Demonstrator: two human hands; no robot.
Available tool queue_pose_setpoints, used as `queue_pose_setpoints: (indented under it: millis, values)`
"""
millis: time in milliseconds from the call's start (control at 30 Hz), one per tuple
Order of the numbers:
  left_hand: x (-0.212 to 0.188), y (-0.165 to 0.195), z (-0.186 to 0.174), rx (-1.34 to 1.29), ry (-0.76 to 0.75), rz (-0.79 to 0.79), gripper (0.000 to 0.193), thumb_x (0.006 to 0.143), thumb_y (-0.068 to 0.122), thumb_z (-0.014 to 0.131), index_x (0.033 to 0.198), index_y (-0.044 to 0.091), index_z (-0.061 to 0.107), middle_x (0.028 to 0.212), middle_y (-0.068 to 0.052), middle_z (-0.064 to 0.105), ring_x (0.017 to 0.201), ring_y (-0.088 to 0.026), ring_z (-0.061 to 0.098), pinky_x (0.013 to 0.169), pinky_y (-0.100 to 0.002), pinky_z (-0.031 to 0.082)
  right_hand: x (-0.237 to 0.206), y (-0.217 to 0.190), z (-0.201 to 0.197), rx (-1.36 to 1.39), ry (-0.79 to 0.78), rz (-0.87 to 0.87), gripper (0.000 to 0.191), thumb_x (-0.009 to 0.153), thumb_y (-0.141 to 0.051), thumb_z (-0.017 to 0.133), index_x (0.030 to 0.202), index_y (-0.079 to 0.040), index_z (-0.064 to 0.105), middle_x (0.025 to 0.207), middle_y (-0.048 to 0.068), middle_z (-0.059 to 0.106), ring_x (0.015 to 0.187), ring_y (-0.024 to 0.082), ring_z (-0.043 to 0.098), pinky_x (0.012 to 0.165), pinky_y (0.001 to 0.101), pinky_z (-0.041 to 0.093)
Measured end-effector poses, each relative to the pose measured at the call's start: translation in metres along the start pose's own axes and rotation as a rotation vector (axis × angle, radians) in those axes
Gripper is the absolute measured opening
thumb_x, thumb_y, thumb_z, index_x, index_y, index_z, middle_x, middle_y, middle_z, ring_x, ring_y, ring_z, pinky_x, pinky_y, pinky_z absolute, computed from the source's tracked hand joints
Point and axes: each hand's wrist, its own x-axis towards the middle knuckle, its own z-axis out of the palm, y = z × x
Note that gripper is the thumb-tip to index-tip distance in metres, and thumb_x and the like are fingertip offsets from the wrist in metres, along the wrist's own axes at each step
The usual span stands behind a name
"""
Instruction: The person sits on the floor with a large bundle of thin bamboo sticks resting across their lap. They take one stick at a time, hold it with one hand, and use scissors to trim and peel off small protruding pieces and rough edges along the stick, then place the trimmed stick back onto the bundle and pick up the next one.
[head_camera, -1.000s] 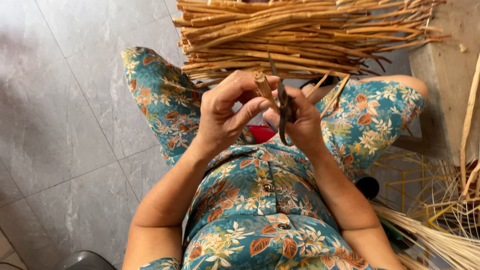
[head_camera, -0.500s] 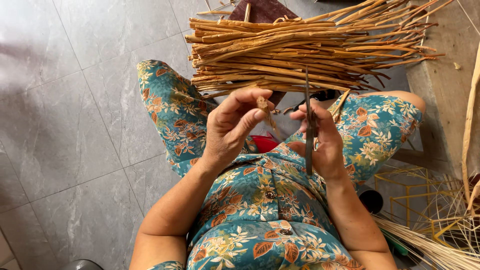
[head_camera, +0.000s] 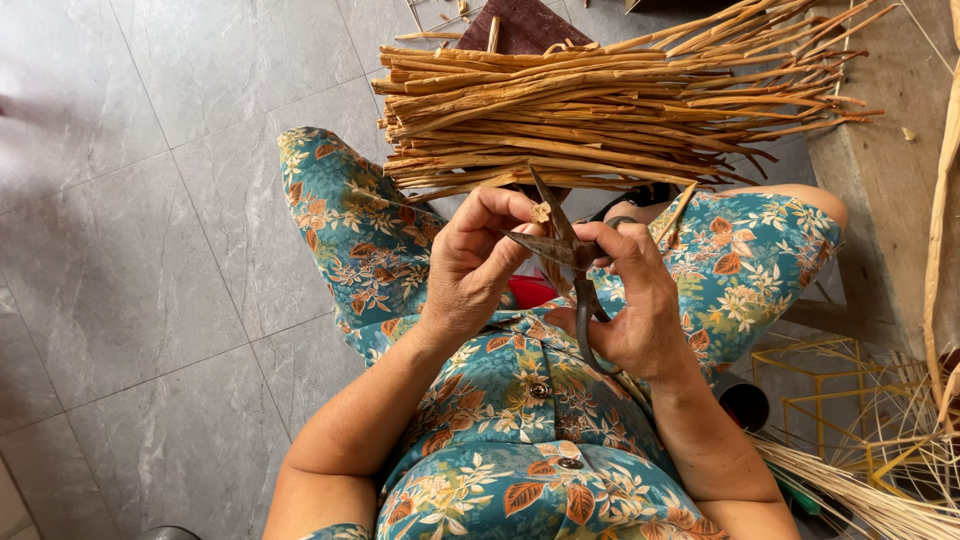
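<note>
Person is sitting, head view looking down at lap; teal floral dress (head_camera: 530, 400) with orange leaves covering both knees and torso.

Left hand (head_camera: 480, 265) is curling, thumb and fingers pressing together and pinching a small tan cane piece (head_camera: 541, 212) at the fingertips; the piece is sitting just above the hand, right beside the blades.

Right hand (head_camera: 635, 310) is wrapping closed around the handles of dark metal scissors (head_camera: 562, 250); blades are standing open in a crossed shape, points aiming up toward the bundle, one blade touching or nearly touching the cane piece, cannot tell which; lower handle loop is showing below the palm.

Both hands are meeting over the lap, between the knees, close together.

Big bundle of tan cane sticks (head_camera: 600, 110) is lying across the floor just beyond the knees, ends pointing right and fanning out; dark reddish board (head_camera: 525, 28) is poking out behind the bundle.

Grey tiled floor (head_camera: 130, 260) is filling the left side; wooden block (head_camera: 885, 150) is sitting at right; thin pale straw strands (head_camera: 860, 490) are lying at lower right beside a yellow wire frame (head_camera: 835, 385); a red patch (head_camera: 530, 292) is showing under the left wrist, too hidden to tell what.
</note>
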Motion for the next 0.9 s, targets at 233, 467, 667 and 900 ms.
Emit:
queue_pose_setpoints:
  millis: [233, 467, 667, 900]
  values:
    - [0.001, 0.000, 0.000, -0.015, 0.001, -0.023, 0.014, 0.107, 0.006, 0.063, 0.120, 0.001, 0.058, 0.112, -0.004, 0.067, 0.104, -0.009, 0.064, 0.097, -0.026, 0.055, -0.006, 0.000, 0.001, 0.025, 0.007, 0.039, 0.081, 0.068, -0.033, 0.096, 0.136, -0.010, 0.059, 0.106, 0.004, 0.061, 0.086, 0.014, 0.058, 0.071, 0.0283, 0.052]
    - [0.002, -0.002, 0.003, 0.000, 0.051, -0.043, 0.012, 0.108, 0.006, 0.065, 0.118, 0.000, 0.060, 0.108, -0.004, 0.067, 0.100, -0.009, 0.064, 0.093, -0.027, 0.055, -0.019, 0.013, 0.008, 0.029, 0.058, 0.038, 0.076, 0.070, -0.027, 0.095, 0.135, -0.006, 0.061, 0.099, 0.005, 0.073, 0.075, 0.009, 0.066, 0.066, 0.0251, 0.054]
    - [0.001, 0.000, 0.002, 0.006, 0.046, -0.046, 0.012, 0.106, 0.008, 0.065, 0.115, 0.001, 0.061, 0.104, -0.004, 0.068, 0.097, -0.010, 0.065, 0.091, -0.027, 0.057, -0.028, 0.022, 0.020, 0.127, 0.089, 0.086, 0.070, 0.076, -0.021, 0.093, 0.137, -0.006, 0.062, 0.103, 0.006, 0.076, 0.080, 0.009, 0.072, 0.070, 0.0241, 0.059]
    - [0.000, 0.000, 0.004, 0.024, 0.044, -0.074, 0.011, 0.106, 0.008, 0.065, 0.113, 0.001, 0.060, 0.107, -0.004, 0.069, 0.099, -0.010, 0.066, 0.092, -0.027, 0.058, -0.022, 0.012, 0.012, 0.123, 0.009, 0.108, 0.082, 0.070, -0.038, 0.089, 0.137, -0.005, 0.056, 0.100, 0.006, 0.064, 0.085, 0.011, 0.060, 0.074, 0.0245, 0.052]
